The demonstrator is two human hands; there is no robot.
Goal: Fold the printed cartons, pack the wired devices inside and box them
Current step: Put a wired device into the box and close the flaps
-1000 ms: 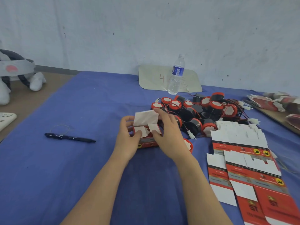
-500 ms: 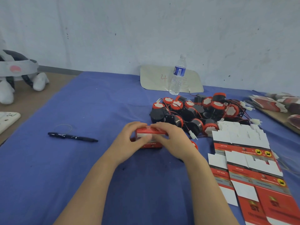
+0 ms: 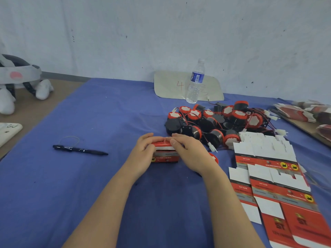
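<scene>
We see a black pen (image 3: pixel 80 149) lying left on the blue desk (image 3: pixel 71 185), a water bottle (image 3: pixel 195 83) behind, a heap of wired devices (image 3: pixel 215 122), and flat cartons (image 3: pixel 268 176) rightmost. Our left hand (image 3: pixel 143 154) and right hand (image 3: pixel 191 154) curl round the red carton (image 3: pixel 165 154) at centre, hiding its ends; a white strip shows under its top flap.

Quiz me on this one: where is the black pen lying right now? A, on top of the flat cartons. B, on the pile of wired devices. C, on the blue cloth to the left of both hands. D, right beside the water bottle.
C: the black pen lies on the blue cloth, off to the left of the left hand and the right hand, which both grip the red carton.
</scene>
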